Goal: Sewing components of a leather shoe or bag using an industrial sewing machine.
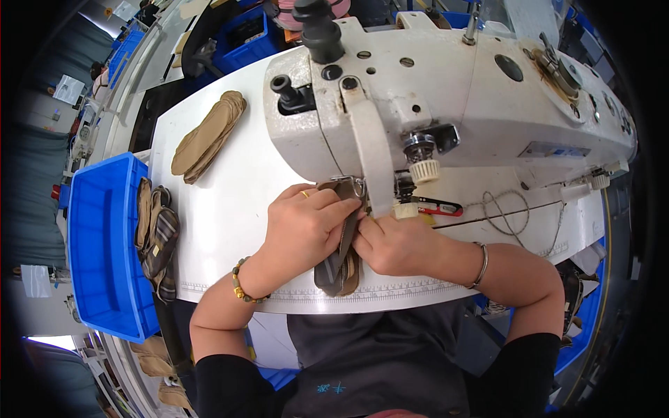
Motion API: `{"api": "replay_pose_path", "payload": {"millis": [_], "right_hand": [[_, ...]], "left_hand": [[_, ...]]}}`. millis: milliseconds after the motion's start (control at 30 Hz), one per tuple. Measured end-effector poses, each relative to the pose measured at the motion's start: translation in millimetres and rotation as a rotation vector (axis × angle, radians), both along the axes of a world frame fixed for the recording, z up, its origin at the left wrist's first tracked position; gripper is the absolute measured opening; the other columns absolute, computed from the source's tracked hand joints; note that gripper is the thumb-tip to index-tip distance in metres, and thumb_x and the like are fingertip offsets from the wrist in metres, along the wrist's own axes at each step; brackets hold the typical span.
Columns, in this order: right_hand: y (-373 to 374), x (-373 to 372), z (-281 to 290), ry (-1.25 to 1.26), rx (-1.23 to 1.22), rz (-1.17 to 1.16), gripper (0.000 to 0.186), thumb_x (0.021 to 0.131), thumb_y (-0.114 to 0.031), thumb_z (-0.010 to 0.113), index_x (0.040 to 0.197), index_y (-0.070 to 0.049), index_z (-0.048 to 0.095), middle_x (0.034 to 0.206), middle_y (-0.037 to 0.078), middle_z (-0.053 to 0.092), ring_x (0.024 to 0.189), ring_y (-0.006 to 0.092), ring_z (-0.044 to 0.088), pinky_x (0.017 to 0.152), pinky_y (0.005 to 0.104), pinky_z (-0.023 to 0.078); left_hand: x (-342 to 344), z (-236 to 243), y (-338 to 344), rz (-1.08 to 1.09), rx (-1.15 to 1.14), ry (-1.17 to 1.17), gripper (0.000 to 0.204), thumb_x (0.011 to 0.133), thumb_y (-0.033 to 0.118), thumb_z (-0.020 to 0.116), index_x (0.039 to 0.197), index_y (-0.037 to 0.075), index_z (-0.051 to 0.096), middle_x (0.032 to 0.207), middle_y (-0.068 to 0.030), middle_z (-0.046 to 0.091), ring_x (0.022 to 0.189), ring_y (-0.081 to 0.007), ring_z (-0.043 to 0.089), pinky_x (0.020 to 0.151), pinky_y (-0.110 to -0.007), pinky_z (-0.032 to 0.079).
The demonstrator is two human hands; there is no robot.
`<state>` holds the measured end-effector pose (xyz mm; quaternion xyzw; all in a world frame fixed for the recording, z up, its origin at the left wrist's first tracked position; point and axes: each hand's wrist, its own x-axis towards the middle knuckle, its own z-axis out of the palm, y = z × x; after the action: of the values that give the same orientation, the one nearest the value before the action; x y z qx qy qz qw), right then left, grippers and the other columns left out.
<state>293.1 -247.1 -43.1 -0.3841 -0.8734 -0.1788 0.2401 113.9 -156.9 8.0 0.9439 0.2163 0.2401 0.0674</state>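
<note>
A dark grey-brown fabric shoe upper with a tan sole piece (336, 277) lies under the head of a white sewing machine (481, 118). My left hand (310, 221) is closed on its left side, fingertips pressed on the fabric close to the presser foot. From the other side my right hand (398, 244) pinches the upper's edge strip, just below the machine's needle area. The fingers of both hands nearly meet there. The needle itself is hidden behind the machine's head and my fingers.
A stack of brown insoles (209, 136) lies at the table's far left. Plaid shoe uppers (160, 240) hang at its left edge, beside a blue bin (104, 244). Red-handled thread snips (440, 207) and a looped cord (505, 219) lie right of the needle area. A ruler strip (411, 290) borders the front.
</note>
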Motion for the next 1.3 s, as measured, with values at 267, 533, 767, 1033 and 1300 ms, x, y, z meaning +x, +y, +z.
{"api": "replay_pose_path", "payload": {"millis": [267,533,767,1033,1300], "right_hand": [[-16,2,5,-0.073,-0.056,0.037,0.029,0.068,-0.017,0.062,0.083,0.006,0.068,0.088,0.028,0.069,0.054,0.0174,0.061,0.045,0.0281,0.046],[-33,-6,14,-0.185,-0.064,-0.061,0.03,0.067,-0.018,0.062,0.084,0.006,0.069,0.092,0.03,0.071,0.052,0.0144,0.06,0.045,0.0253,0.044],[-26,-3,8,-0.173,-0.049,-0.098,0.03,0.066,-0.016,0.061,0.085,0.006,0.069,0.093,0.028,0.072,0.053,0.015,0.059,0.046,0.0267,0.044],[-23,3,10,-0.154,-0.169,-0.073,0.03,0.067,-0.016,0.061,0.085,0.006,0.069,0.09,0.026,0.072,0.054,0.0166,0.06,0.049,0.0273,0.046],[-25,3,8,-0.153,-0.032,0.053,0.023,0.069,-0.017,0.063,0.078,0.004,0.068,0.084,0.023,0.071,0.055,0.016,0.062,0.048,0.0263,0.045]], "left_hand": [[-5,-2,-6,-0.109,-0.03,0.184,0.037,0.068,0.003,0.072,0.104,0.012,0.074,0.092,0.0006,0.062,0.082,-0.0197,0.063,0.09,-0.043,0.045],[6,-9,-16,-0.11,0.034,0.191,0.026,0.071,0.012,0.069,0.097,0.006,0.072,0.084,-0.0013,0.057,0.083,-0.0193,0.059,0.09,-0.039,0.045],[7,-11,-3,-0.108,-0.001,0.197,0.041,0.07,0.006,0.07,0.11,0.012,0.072,0.092,0.0004,0.058,0.075,-0.021,0.061,0.073,-0.039,0.04],[8,-9,-12,-0.094,0.229,0.23,0.025,0.073,0.015,0.064,0.095,0.005,0.071,0.085,-0.0025,0.055,0.085,-0.0192,0.06,0.094,-0.043,0.046],[-2,-6,-18,-0.14,0.114,0.296,0.033,0.068,0.013,0.072,0.101,0.012,0.073,0.096,0.0035,0.061,0.093,-0.0171,0.061,0.092,-0.046,0.04]]}}
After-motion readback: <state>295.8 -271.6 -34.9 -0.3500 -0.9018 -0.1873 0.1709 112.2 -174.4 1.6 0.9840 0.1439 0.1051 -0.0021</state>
